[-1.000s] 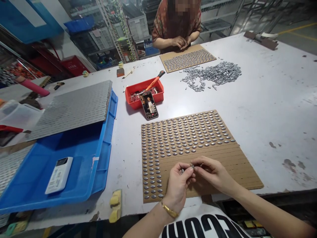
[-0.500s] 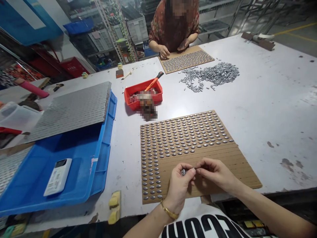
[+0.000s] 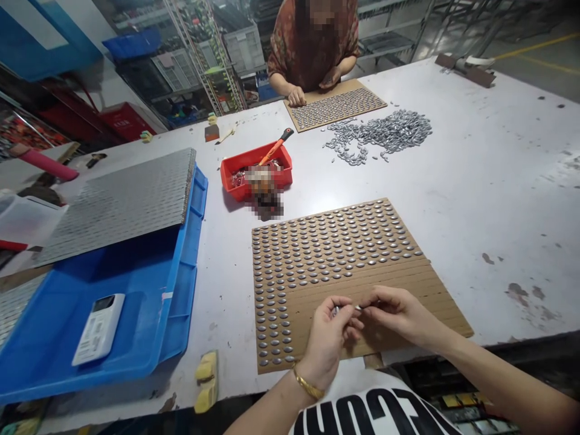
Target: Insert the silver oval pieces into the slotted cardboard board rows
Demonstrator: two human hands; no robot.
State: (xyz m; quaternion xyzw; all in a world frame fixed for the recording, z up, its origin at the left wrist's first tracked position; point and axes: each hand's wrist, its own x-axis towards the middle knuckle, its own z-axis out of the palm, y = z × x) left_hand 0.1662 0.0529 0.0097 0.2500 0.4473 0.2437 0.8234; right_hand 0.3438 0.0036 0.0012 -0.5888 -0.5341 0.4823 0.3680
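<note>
Both of my hands hover over the lower part of a cardboard sheet (image 3: 408, 296). Rows of small silver pointed-oval metal pieces (image 3: 326, 241) lie on its upper part and down its left side. My left hand (image 3: 330, 329) is curled closed around several of these pieces, partly hidden by the fingers. My right hand (image 3: 392, 311) pinches one silver oval piece (image 3: 358, 308) between thumb and fingertips, close beside the left thumb. Bare cardboard shows beneath both hands.
A heap of loose silver pieces (image 3: 399, 130) lies farther back. A red bin (image 3: 233, 187) with an orange-handled tool (image 3: 276, 147) stands mid-table. At left are a blue tray (image 3: 149, 356) and a white device (image 3: 97, 329). Across the table, a person (image 3: 312, 54) works at another cardboard sheet (image 3: 362, 87).
A silver piece now shows between my right fingertips, slightly apart from the left thumb. The whole view has shifted a little. The other person's hand has moved slightly over their sheet.
</note>
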